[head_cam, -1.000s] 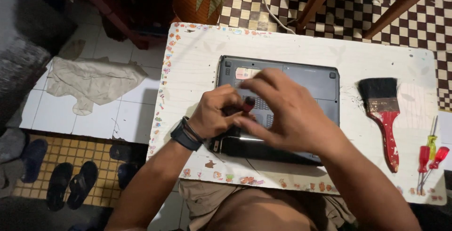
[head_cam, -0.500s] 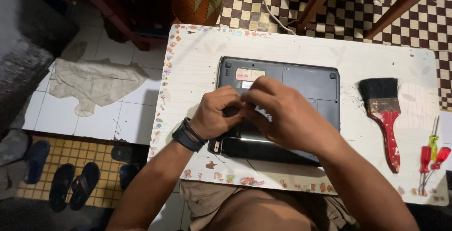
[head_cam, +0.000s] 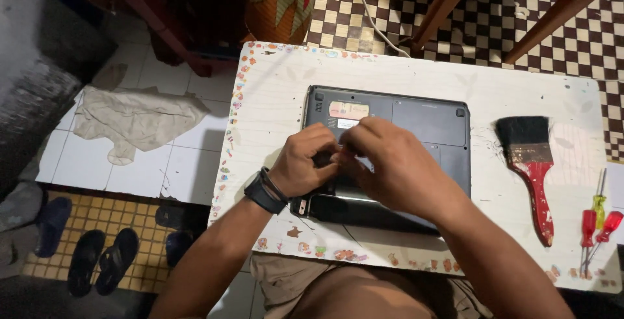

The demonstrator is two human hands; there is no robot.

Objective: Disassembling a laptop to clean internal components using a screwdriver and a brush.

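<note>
Dark grey plastic is seen at the middle of the white table: a laptop is laid there bottom-up, with pale labels near its 11 o'clock corner. Both hands are pressed together over its near half. The left hand, banded by a black wristwatch, is curled with its fingertips bent down onto the casing; the right hand is folded over from 3 o'clock, its fingers drawn in. Whether anything small is pinched between them cannot be told, since the contact spot is covered by the knuckles. The laptop's front edge is partly hidden by the right forearm.

At 3 o'clock a red-handled paintbrush is laid flat, and beyond it red and yellow screwdrivers are seen near the table's edge. At 9 o'clock, a rag is spread on the floor tiles, and sandals are dimly made out at 8 o'clock.

Compared with half a second ago, the hands have been kept at the same spot, and the laptop has not been shifted.
</note>
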